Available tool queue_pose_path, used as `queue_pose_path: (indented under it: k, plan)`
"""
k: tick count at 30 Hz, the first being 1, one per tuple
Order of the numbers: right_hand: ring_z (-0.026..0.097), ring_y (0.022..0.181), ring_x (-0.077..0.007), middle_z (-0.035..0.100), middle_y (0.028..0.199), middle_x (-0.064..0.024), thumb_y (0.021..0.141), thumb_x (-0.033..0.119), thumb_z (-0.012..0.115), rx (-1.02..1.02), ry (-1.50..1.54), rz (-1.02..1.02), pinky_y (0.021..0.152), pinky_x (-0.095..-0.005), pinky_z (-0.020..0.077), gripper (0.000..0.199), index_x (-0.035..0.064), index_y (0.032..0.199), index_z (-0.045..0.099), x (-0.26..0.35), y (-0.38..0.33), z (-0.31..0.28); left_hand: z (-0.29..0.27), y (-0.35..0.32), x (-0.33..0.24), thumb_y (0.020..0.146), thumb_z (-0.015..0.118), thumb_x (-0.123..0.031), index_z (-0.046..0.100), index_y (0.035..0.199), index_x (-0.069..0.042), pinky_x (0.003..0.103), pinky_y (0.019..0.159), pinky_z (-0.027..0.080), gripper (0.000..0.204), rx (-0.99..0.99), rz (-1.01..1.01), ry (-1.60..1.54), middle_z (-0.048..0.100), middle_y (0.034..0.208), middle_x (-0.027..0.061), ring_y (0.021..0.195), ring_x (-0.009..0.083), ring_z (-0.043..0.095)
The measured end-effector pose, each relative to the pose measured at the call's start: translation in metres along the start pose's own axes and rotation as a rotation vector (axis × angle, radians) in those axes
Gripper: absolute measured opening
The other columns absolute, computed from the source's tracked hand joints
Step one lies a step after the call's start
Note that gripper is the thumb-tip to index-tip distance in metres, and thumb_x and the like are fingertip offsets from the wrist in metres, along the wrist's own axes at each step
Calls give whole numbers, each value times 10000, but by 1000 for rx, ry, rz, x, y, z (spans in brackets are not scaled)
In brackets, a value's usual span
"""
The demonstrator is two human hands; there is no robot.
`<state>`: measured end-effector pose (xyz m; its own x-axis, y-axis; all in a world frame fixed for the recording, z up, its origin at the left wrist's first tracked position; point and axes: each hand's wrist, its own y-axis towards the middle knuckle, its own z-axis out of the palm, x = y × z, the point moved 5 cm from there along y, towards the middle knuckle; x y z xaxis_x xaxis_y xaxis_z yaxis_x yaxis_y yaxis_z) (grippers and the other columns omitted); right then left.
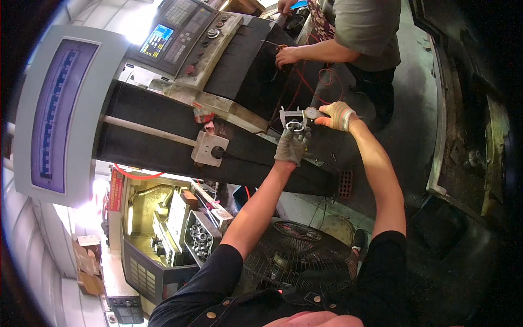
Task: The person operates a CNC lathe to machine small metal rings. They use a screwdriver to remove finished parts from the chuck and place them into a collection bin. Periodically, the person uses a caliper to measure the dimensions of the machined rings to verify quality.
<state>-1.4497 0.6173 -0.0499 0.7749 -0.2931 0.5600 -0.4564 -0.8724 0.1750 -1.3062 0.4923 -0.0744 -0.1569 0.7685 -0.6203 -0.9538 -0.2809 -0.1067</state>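
My left hand (291,146), in a grey work glove, holds a small metal ring (295,127) up in front of me. My right hand (338,115), also gloved, grips a dial caliper (301,114) by its body. The caliper's jaws sit over the ring. Both arms are stretched out above a dark machine housing (163,139).
A control panel with a lit screen (180,32) stands at the upper left. Another person (348,38) works at the top, one hand near red wires (313,82). Below are a floor fan (299,259), a tray of metal rings (200,240) and a brick (345,184).
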Motion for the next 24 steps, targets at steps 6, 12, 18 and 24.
queue_pose_path:
  k: [6,12,18,24]
  plan:
    - [573,855,-370,614,855,-199,799,530,499,13,-19,-2,740,-434,438,508,66,992,577,2,-5,1,-5,-4,3,761,659,-152,473,1096,-39,443,904,428,399,3,-27,-45,519,1084,149,1021,342,511]
    - [575,848,-367,614,857,-199,802,527,496,25,-12,-5,723,-436,441,501,62,971,578,8,-8,4,-8,-11,2,771,653,-159,467,1102,-32,446,916,420,400,-9,-33,-54,520,1095,156,1034,334,504]
    - [577,850,-363,615,858,-193,803,521,498,26,-44,1,727,-429,444,496,60,968,580,14,-11,6,-5,-17,0,781,645,-165,482,1088,-36,433,882,450,371,-12,-43,-25,546,1071,161,1000,325,534]
    - [573,775,-370,605,763,-177,787,501,532,-90,-10,-54,659,-436,441,434,73,852,571,16,-13,8,-2,-22,-1,797,627,-170,504,1065,-35,428,855,469,324,-6,-38,-27,565,1046,161,987,328,547]
